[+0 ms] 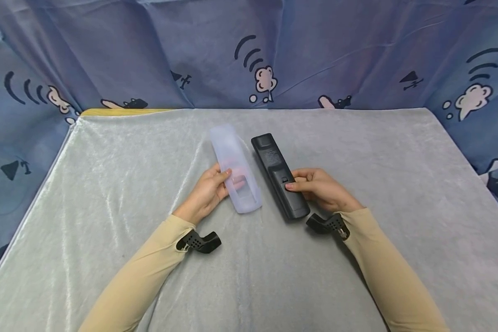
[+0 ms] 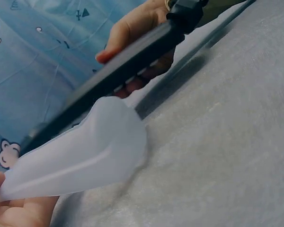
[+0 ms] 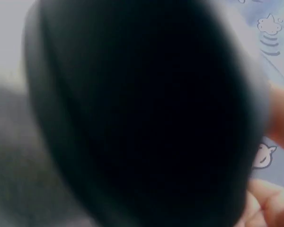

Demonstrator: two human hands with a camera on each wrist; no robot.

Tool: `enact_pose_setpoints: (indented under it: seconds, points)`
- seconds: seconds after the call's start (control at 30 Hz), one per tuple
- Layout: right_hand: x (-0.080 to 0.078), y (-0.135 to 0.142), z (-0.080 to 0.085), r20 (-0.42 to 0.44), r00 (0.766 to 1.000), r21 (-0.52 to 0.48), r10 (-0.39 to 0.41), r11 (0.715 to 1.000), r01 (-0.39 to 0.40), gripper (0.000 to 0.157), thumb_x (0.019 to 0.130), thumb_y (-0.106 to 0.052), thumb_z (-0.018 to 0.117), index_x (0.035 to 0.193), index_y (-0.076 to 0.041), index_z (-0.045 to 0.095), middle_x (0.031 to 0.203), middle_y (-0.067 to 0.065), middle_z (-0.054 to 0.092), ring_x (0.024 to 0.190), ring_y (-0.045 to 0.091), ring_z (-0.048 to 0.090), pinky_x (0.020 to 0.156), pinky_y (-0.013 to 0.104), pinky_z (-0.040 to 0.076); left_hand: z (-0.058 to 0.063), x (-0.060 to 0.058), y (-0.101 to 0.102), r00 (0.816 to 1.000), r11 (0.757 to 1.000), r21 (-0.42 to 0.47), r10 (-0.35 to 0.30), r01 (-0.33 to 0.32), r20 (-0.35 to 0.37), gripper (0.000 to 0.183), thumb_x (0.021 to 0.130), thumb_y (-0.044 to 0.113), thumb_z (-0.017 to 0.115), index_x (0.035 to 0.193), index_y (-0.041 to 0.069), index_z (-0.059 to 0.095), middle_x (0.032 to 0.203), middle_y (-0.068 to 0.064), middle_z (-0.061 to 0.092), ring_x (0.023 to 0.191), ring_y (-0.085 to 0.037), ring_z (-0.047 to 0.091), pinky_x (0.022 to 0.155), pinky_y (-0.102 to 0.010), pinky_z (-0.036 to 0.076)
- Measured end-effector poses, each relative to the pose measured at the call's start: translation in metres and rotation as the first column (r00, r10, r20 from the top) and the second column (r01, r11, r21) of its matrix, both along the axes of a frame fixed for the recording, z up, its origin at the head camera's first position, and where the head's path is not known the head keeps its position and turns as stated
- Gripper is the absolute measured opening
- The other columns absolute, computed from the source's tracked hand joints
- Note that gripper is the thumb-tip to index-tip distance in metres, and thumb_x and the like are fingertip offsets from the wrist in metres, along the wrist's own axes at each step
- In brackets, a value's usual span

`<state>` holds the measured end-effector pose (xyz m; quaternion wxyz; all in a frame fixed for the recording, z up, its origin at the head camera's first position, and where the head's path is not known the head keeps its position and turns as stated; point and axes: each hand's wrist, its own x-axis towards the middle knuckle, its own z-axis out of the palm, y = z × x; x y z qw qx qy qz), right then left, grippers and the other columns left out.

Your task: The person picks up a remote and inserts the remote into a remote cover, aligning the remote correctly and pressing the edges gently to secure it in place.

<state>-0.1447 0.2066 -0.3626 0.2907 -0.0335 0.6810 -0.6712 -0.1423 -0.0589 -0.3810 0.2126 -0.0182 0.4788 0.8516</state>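
My left hand pinches a translucent, whitish remote control cover by its left side, thumb on top and fingers showing through from below. The cover has a cut-out near its lower end. To its right, my right hand grips a black remote control with the back side up, its thumb by the battery lid catch. Cover and remote lie side by side, both slanting up to the left, with a gap between them. In the left wrist view the remote stands above the table, its button side down. The remote blurs over most of the right wrist view.
A pale grey velvety cloth covers the table. Blue patterned curtains hang behind it and at both sides. A yellow strip shows along the back left edge. Black camera mounts sit on both wrists.
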Motion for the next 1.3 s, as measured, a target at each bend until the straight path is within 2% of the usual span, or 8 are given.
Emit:
enact_pose_setpoints:
  seconds: [0.13,0.23,0.4,0.57,0.7,0.97,1.13,1.3]
  points:
    - [0.004,-0.003,0.002,-0.013,0.997,-0.033,0.078,0.996,-0.079,0.025,0.086,0.005,0.058,0.11,0.007,0.053,0.093,0.002,0.07,0.08,0.013,0.066,0.072,0.031,0.056,0.001,0.0,0.0,0.998,0.998,0.018,0.054,-0.053,-0.017,0.043,0.101,-0.002,0.025,0.144,-0.006,0.02,0.139,-0.027,0.034,0.119,-0.035,0.047,0.1,-0.038,0.042]
    - [0.007,-0.006,0.002,-0.019,0.99,-0.034,0.14,0.989,-0.141,0.028,0.084,0.005,0.059,0.111,0.007,0.053,0.094,0.004,0.07,0.08,0.014,0.066,0.072,0.031,0.056,0.002,-0.001,0.0,0.995,0.995,0.035,0.093,-0.092,-0.024,0.044,0.101,-0.001,0.025,0.145,-0.003,0.019,0.143,-0.027,0.032,0.127,-0.038,0.039,0.102,-0.038,0.041]
    - [0.011,-0.012,0.002,-0.023,0.98,-0.005,0.198,0.98,-0.198,0.035,0.083,0.004,0.062,0.114,0.012,0.051,0.095,0.006,0.07,0.08,0.014,0.065,0.071,0.029,0.055,0.004,-0.003,0.0,0.985,0.985,0.037,0.169,-0.168,-0.042,0.039,0.102,0.001,0.026,0.141,-0.003,0.023,0.135,-0.021,0.04,0.113,-0.024,0.051,0.102,-0.036,0.041]
    - [0.015,-0.018,0.004,-0.039,0.973,0.035,0.226,0.974,-0.225,0.037,0.083,0.003,0.063,0.116,0.015,0.05,0.094,0.008,0.069,0.078,0.014,0.065,0.069,0.027,0.055,0.006,-0.005,-0.005,0.968,0.975,0.038,0.222,-0.219,-0.119,0.029,0.102,0.002,0.028,0.13,0.0,0.032,0.12,-0.011,0.046,0.099,-0.013,0.055,0.094,-0.03,0.045]
    - [0.018,-0.023,0.006,-0.046,0.968,0.072,0.245,0.968,-0.241,0.039,0.084,0.0,0.063,0.117,0.015,0.05,0.093,0.009,0.069,0.075,0.014,0.064,0.067,0.026,0.054,0.009,-0.006,-0.01,0.959,0.973,0.038,0.23,-0.226,-0.167,0.025,0.102,0.003,0.029,0.127,0.002,0.035,0.116,-0.009,0.05,0.099,-0.013,0.056,0.088,-0.027,0.047]
    - [0.02,-0.028,0.006,-0.067,0.961,0.084,0.269,0.961,-0.264,0.037,0.085,0.001,0.063,0.117,0.015,0.05,0.092,0.011,0.068,0.074,0.014,0.064,0.066,0.026,0.054,0.01,-0.006,-0.012,0.947,0.971,0.069,0.238,-0.229,-0.217,0.024,0.101,0.002,0.031,0.125,0.001,0.036,0.115,-0.008,0.051,0.098,-0.013,0.056,0.089,-0.027,0.047]
    - [0.02,-0.029,0.006,-0.091,0.952,0.092,0.292,0.955,-0.284,0.033,0.085,0.0,0.065,0.113,0.013,0.054,0.089,0.008,0.068,0.072,0.012,0.062,0.065,0.024,0.053,0.011,-0.006,-0.013,0.934,0.973,0.044,0.231,-0.227,-0.272,0.023,0.101,0.002,0.033,0.123,0.003,0.039,0.116,-0.007,0.052,0.102,-0.013,0.055,0.093,-0.027,0.045]
    - [0.02,-0.029,0.007,-0.112,0.938,0.107,0.327,0.943,-0.315,0.029,0.085,-0.001,0.065,0.109,0.011,0.057,0.089,0.008,0.068,0.073,0.011,0.061,0.064,0.023,0.052,0.016,-0.004,-0.013,0.928,0.979,0.005,0.197,-0.206,-0.315,0.03,0.1,0.001,0.035,0.129,-0.001,0.036,0.121,-0.011,0.051,0.105,-0.014,0.054,0.097,-0.03,0.043]
